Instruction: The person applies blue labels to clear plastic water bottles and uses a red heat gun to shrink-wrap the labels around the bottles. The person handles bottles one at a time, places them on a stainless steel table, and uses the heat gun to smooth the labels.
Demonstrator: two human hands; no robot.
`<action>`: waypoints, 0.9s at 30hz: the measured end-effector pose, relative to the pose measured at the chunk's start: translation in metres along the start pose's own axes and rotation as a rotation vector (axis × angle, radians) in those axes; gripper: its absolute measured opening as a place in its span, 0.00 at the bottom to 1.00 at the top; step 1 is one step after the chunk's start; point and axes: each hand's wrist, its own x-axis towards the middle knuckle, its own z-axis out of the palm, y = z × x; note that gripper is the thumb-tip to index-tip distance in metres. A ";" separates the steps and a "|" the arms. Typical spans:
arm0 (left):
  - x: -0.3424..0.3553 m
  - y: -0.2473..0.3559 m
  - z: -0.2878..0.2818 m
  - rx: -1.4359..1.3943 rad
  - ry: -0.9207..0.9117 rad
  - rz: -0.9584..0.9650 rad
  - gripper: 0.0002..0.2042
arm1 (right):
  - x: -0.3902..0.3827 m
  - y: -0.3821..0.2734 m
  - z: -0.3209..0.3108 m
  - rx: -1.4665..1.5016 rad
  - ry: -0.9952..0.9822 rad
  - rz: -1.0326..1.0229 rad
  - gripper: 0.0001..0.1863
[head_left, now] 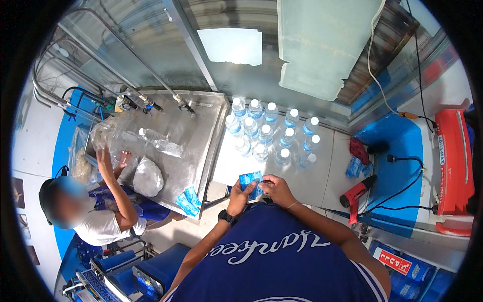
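Note:
In front of my body, my left hand (238, 198) has its fingers closed on a blue printed bottle label (249, 178). The label looks like a flat plastic sleeve, perhaps several stacked. My right hand (278, 192) pinches the label's right edge with thumb and fingers. Just beyond my hands, several water bottles (265, 133) with white caps stand upright on a white tiled counter (229, 171). Blue bands show on some of them. More blue labels (188, 201) lie at the near corner of the steel sink table to the left.
On the left a co-worker (108, 221) reaches over the steel table (198, 146), which holds a clear bottle (168, 148) and a plastic bag (148, 177). Filling taps (185, 104) hang above it. At the right are a red heat gun (354, 199), cables and loose labels (354, 167).

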 end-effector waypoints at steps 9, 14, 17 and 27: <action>0.003 -0.001 -0.025 0.030 -0.063 -0.071 0.17 | -0.009 0.016 0.024 0.017 0.178 -0.002 0.13; -0.003 -0.001 -0.043 0.059 -0.152 -0.082 0.19 | -0.017 0.029 0.037 0.048 0.250 0.066 0.14; -0.006 -0.002 -0.054 0.163 -0.187 -0.079 0.20 | -0.020 0.039 0.052 0.063 0.282 0.075 0.14; -0.011 0.002 -0.090 0.228 -0.226 -0.099 0.25 | -0.021 0.054 0.092 0.058 0.280 0.044 0.12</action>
